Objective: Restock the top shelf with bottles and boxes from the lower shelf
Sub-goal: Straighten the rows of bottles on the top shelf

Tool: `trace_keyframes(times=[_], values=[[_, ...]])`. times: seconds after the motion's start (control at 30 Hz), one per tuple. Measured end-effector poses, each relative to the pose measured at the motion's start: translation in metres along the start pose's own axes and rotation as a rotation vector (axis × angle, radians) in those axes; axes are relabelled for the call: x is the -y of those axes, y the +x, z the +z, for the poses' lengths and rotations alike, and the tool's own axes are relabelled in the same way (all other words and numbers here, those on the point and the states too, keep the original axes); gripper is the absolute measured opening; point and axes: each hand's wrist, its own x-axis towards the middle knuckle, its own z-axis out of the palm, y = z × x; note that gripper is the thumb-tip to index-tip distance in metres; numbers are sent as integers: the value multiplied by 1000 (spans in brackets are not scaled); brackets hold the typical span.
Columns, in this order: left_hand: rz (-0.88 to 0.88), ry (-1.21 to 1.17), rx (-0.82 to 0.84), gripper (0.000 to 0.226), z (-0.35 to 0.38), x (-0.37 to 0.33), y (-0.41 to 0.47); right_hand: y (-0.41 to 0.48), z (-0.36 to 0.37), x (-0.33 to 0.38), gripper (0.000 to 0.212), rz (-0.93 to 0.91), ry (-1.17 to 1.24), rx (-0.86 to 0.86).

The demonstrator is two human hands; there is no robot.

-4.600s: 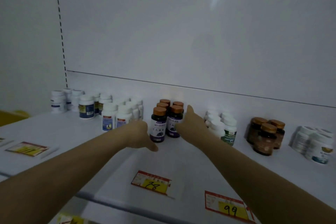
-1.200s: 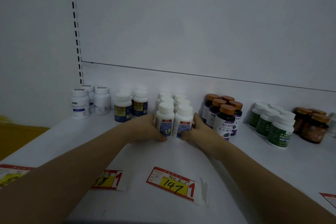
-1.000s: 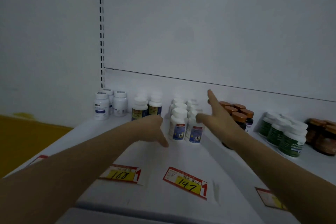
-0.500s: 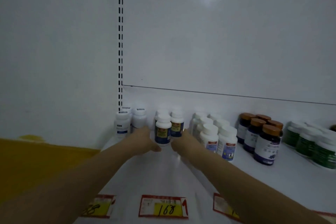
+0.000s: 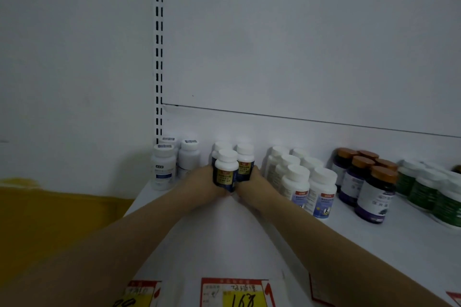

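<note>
A white back panel [image 5: 299, 45] fills most of the view, with a light glare near its top. A slotted upright [image 5: 159, 57] runs down its left edge. Below it lies the white shelf [image 5: 224, 244], and left of the shelf there is a yellow patch [image 5: 50, 219].

Two bare forearms reach in from the bottom edge. The left hand [image 5: 199, 184] and the right hand [image 5: 252, 182] meet round a cluster of dark-blue-labelled bottles [image 5: 225, 174]. Each grip is curled against a side of the cluster, holding it between them. Three white caps can be counted there. The labels are yellow above blue with a small red patch at the top, and the print is too blurred to read. The cluster stands upright on the shelf near the back.

Just right of it stand six white bottles [image 5: 296, 187] in two rows. The front labels show a red patch and blue artwork. Further right are five purple bottles [image 5: 374, 194] with bronze caps, their characters unreadable. At least three green-labelled bottles [image 5: 424, 189] sit at the right edge, blurred. Left of the hands, beside the upright, are three plain white bottles [image 5: 163, 169]. They have barcode stickers on the caps, and the front one has a blue band.

Four price tags lie along the front edge. One red and yellow tag [image 5: 240, 293] reads "168" by hand. The left tag [image 5: 139, 294] is cut off, and the two at the right show only red corners.
</note>
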Motion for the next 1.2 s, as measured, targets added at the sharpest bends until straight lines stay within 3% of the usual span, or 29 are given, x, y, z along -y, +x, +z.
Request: trace_keyframes(times=[0.47, 0.6, 0.77, 1.03, 1.2], values=[[25, -14, -246, 11, 13, -3, -5, 42, 14, -30, 72, -72, 19, 26], [20, -9, -273, 28, 14, -3, -2, 34, 9, -28, 77, -81, 34, 36], [-11, -4, -291, 28, 14, 1, -1, -8, -4, -1, 57, -34, 26, 54], [-55, -31, -306, 24, 12, 0, -6, -8, -4, 1, 56, -22, -11, 37], [-127, -8, -265, 17, 16, -2, 2, -13, -4, 3, 44, -32, -26, 37]])
